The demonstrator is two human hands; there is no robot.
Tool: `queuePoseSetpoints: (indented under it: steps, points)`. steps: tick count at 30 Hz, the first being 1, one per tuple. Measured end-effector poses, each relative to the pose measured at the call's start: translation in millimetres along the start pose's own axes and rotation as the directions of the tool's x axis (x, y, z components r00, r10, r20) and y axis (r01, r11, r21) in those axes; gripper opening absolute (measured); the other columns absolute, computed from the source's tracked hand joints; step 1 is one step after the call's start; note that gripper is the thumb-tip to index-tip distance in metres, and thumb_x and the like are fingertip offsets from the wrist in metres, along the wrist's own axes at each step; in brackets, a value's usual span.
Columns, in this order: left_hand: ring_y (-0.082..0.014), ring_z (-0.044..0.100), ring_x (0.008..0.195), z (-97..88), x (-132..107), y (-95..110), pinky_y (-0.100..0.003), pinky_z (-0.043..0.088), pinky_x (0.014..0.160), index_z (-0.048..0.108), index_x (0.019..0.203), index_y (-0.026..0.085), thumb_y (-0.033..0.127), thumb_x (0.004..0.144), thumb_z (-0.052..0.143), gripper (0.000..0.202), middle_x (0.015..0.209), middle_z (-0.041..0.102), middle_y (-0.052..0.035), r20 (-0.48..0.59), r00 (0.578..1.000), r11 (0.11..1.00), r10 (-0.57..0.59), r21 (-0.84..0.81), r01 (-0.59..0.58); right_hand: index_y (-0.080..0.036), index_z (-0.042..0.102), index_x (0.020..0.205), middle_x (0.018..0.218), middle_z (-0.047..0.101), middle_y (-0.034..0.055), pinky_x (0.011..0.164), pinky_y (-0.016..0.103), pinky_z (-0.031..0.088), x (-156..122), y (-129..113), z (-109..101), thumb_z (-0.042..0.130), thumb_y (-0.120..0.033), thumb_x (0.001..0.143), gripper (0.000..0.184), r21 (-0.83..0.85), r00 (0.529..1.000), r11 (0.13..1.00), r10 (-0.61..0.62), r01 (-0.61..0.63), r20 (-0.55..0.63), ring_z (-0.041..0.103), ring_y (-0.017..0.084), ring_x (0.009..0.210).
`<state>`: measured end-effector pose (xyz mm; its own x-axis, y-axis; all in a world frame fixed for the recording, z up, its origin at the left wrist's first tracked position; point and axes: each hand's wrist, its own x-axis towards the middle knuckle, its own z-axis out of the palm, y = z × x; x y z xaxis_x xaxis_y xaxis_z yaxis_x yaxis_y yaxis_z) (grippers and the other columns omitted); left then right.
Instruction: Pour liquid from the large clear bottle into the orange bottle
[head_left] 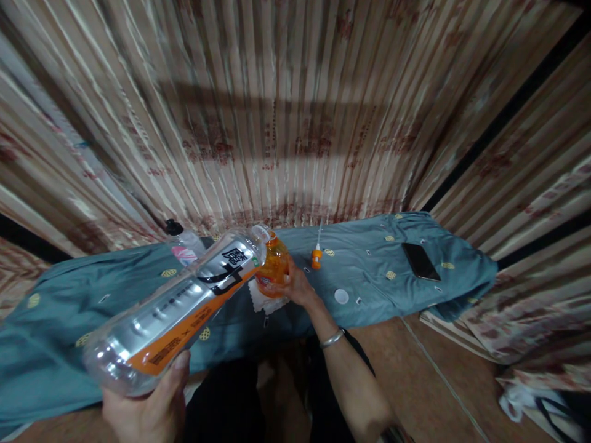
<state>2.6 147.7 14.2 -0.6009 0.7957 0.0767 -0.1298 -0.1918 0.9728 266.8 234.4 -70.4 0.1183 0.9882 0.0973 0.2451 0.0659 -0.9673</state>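
Note:
My left hand [148, 406] grips the base of a large clear plastic bottle [178, 307] with a silver and orange label. The bottle is tipped over, and its neck meets the mouth of a small orange bottle [273, 266]. My right hand [295, 284] is wrapped round that small orange bottle, which stands on a white cloth [259, 300] on the teal-covered table [369, 289]. A silver bangle [332, 338] sits on my right wrist.
An orange pump nozzle [316, 257] and a white cap [341, 296] lie on the teal cover beside my right hand. A dark phone [420, 261] lies further right. A bottle with a black cap [181, 243] stands behind the big bottle. Striped curtains hang behind.

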Motion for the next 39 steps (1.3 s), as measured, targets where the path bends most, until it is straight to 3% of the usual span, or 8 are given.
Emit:
queuePoseSetpoints:
  steps: [5,11,15,21,26,30,36,39]
  points:
    - [-0.0226,0.068,0.095,6.7,-2,5,-0.041,0.058,0.101,0.073,0.100,0.025,0.020,0.030,0.094,0.073,0.100,0.074,0.0010,-0.024,1.000,1.000,-0.010,-0.025,0.010,-0.024,0.059,0.151,0.143,0.080,0.0122,0.123,0.055,0.057,-1,0,-1,0.100,-0.039,0.070,0.092,0.035,0.999,0.999,-0.028,0.028,0.017,0.076,0.035,0.136]
    - [-0.0198,0.068,0.089,7.2,-1,5,-0.030,0.058,0.078,0.072,0.091,0.024,0.019,0.033,0.092,0.061,0.094,0.073,0.0022,-0.008,1.000,0.999,0.004,-0.047,-0.004,-0.026,0.061,0.152,0.145,0.081,0.0109,0.125,0.054,0.056,-3,-3,-1,0.101,-0.038,0.070,0.092,0.038,1.000,0.999,-0.025,0.025,0.016,0.076,0.034,0.137]
    - [-0.0181,0.066,0.084,5.7,-1,4,-0.026,0.056,0.070,0.073,0.091,0.024,0.019,0.034,0.092,0.060,0.091,0.073,0.0029,-0.005,1.000,0.998,0.001,-0.055,-0.001,-0.028,0.060,0.154,0.147,0.080,0.0096,0.128,0.056,0.054,-3,-5,-2,0.101,-0.036,0.071,0.094,0.002,1.000,1.000,-0.021,0.021,0.015,0.075,0.034,0.139]
    - [-0.0172,0.067,0.083,5.8,-3,4,-0.025,0.056,0.071,0.074,0.095,0.023,0.016,0.032,0.093,0.066,0.090,0.072,0.0036,-0.005,1.000,0.997,-0.009,-0.078,0.008,-0.023,0.061,0.154,0.145,0.079,0.0134,0.127,0.057,0.055,-3,-6,-2,0.101,-0.036,0.072,0.092,0.003,0.999,0.999,-0.037,0.037,0.010,0.074,0.038,0.140]
    - [-0.0180,0.065,0.082,3.3,-1,-2,-0.033,0.058,0.083,0.073,0.099,0.022,0.019,0.035,0.096,0.067,0.088,0.071,0.0037,0.008,1.000,0.998,0.018,-0.061,-0.017,-0.026,0.060,0.154,0.141,0.080,0.0108,0.127,0.059,0.054,-4,-8,-2,0.099,-0.034,0.074,0.089,-0.012,1.000,1.000,-0.011,0.011,0.000,0.075,0.037,0.138]
    - [-0.0204,0.068,0.091,0.8,-1,-5,-0.036,0.057,0.092,0.072,0.099,0.022,0.020,0.038,0.098,0.066,0.097,0.074,0.0014,0.014,0.999,0.998,0.044,-0.044,-0.044,-0.024,0.060,0.155,0.140,0.081,0.0113,0.125,0.058,0.056,-4,-10,-2,0.098,-0.031,0.075,0.089,-0.015,1.000,1.000,-0.013,0.014,0.018,0.074,0.038,0.139]
    - [-0.0175,0.066,0.080,3.0,0,-3,-0.027,0.058,0.074,0.075,0.096,0.021,0.019,0.037,0.096,0.062,0.088,0.074,0.0023,0.008,1.000,0.997,0.027,-0.077,-0.026,-0.024,0.060,0.153,0.143,0.081,0.0121,0.125,0.057,0.056,-3,-3,-2,0.100,-0.036,0.072,0.091,-0.008,1.000,1.000,-0.017,0.017,0.006,0.076,0.036,0.136]
    - [-0.0182,0.068,0.083,3.8,1,-1,-0.027,0.059,0.074,0.076,0.093,0.021,0.019,0.036,0.095,0.059,0.093,0.078,0.0000,0.003,1.000,0.998,0.005,-0.062,-0.005,-0.025,0.059,0.153,0.145,0.080,0.0117,0.125,0.056,0.055,-2,0,-2,0.100,-0.037,0.072,0.092,0.010,1.000,1.000,-0.023,0.022,0.006,0.076,0.035,0.136]
